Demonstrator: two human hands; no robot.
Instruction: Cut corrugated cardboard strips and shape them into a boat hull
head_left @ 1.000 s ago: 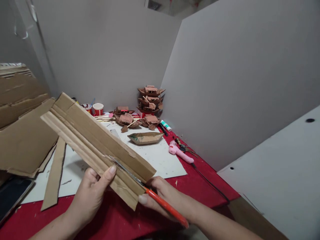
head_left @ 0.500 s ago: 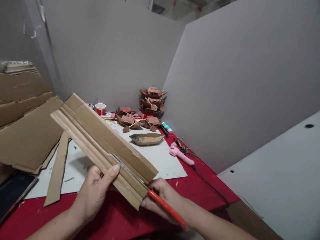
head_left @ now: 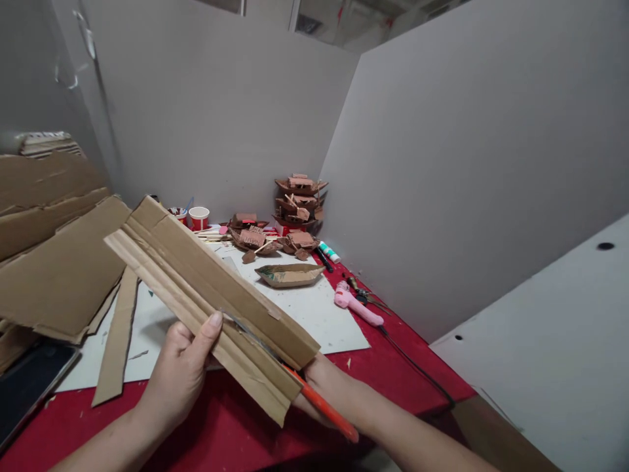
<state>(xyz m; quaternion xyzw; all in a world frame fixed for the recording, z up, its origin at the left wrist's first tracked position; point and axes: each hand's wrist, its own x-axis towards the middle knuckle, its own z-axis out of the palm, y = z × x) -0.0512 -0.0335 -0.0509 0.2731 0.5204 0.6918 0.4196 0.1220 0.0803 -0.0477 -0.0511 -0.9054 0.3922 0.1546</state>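
A long folded strip of brown cardboard [head_left: 170, 239] is held up at a slant above the table. My left hand [head_left: 184, 367] pinches its lower-left long edge, thumb on top and fingers underneath. At the near end, scissors with an orange-red handle [head_left: 329, 411] stand lengthwise in a slit, one grey blade [head_left: 250, 333] lying over the cardboard. My right hand [head_left: 327, 387] is closed around the scissors' handles, its fingers largely hidden under the cardboard. Behind the strip, an open cardboard boat hull [head_left: 289, 275] rests on a white sheet.
Cardboard sheets [head_left: 59, 262] are piled at left, with a narrow strip [head_left: 116, 347] and a phone [head_left: 37, 380] nearby. Several brown model boats [head_left: 301, 187] stand at the back beside a paper cup [head_left: 199, 217]. A pink corded glue gun [head_left: 356, 305] lies at right on the red tablecloth [head_left: 236, 419].
The scissors have slid farther into the near end of the cardboard. My left thumb has shifted up along the edge, and the cardboard has moved slightly right and down in view.
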